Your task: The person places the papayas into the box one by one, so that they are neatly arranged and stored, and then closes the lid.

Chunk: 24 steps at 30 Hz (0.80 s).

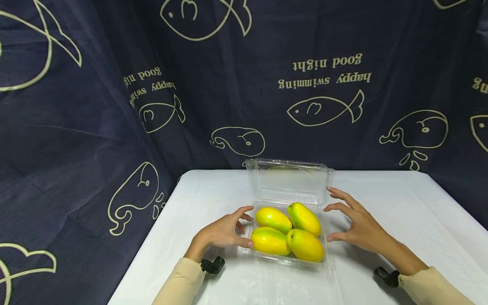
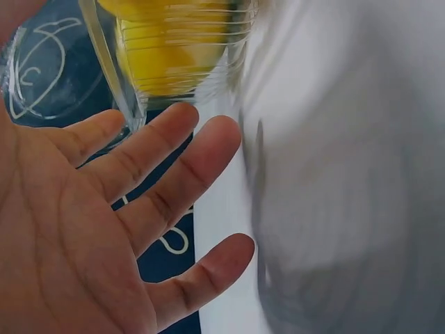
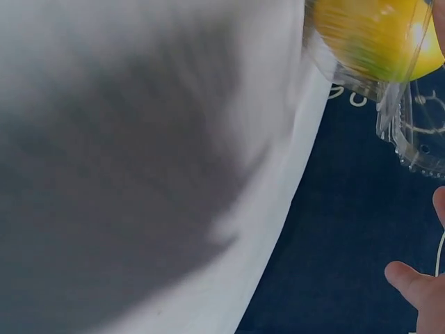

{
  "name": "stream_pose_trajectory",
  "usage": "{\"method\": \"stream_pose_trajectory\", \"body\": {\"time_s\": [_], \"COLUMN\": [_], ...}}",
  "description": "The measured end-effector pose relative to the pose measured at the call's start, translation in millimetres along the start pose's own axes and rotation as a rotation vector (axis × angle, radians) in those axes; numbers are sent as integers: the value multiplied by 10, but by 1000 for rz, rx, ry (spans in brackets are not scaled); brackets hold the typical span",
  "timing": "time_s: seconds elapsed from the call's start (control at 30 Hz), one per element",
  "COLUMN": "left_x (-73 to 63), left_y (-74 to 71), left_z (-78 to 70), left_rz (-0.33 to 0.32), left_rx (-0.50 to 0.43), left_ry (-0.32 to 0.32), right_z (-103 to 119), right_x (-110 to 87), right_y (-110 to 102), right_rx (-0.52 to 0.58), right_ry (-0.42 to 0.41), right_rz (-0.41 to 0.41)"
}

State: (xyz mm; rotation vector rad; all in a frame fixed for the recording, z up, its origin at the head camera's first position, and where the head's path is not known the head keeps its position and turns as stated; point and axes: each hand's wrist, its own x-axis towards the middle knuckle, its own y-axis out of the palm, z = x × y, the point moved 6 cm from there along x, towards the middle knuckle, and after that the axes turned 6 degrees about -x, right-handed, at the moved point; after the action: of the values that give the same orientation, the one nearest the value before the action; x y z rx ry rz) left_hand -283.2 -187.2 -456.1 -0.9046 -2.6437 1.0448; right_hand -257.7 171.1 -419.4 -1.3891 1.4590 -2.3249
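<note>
A clear plastic clamshell box (image 1: 280,259) sits on the table with its lid (image 1: 289,186) raised at the back. Several yellow-green mangoes lie inside in two rows, among them a back-left mango (image 1: 273,219) and a front-right mango (image 1: 305,245). My left hand (image 1: 225,228) is at the box's left side, fingers spread and loosely bent, thumb tip right by the front-left mango (image 1: 270,241). On the other side my right hand (image 1: 360,224) is spread beside the box's right wall, fingertips close to it, holding nothing. The left wrist view shows the left fingers extended beside the ribbed box wall.
A white cloth covers the table (image 1: 213,190). Behind and to the left hangs a dark blue curtain (image 1: 228,97) printed with fish and whales. Black wrist cameras, such as the left one (image 1: 213,265), are strapped to both wrists.
</note>
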Motion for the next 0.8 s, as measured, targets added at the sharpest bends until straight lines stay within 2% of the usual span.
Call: {"method": "stream_pose_trajectory", "body": {"time_s": [0.1,0.3,0.53,0.8], "left_x": [3,-5,-23,-36], "left_y": [-12,-89,-180,-266], "left_z": [6,-10,-25,-60], "left_rz": [-11,-71,-122,-167], "left_rx": [9,-21,-40,-24], "left_ry": [-1,-2,6,40], "right_z": [-18,-10,-25,-18], "right_x": [19,1,-49,-104], "right_y": [15,1,-10,-5], "right_rx": [1,21,74,141], "right_ry": [-2,-16,57,95], "right_rz": [4,-49,-89,-114]}}
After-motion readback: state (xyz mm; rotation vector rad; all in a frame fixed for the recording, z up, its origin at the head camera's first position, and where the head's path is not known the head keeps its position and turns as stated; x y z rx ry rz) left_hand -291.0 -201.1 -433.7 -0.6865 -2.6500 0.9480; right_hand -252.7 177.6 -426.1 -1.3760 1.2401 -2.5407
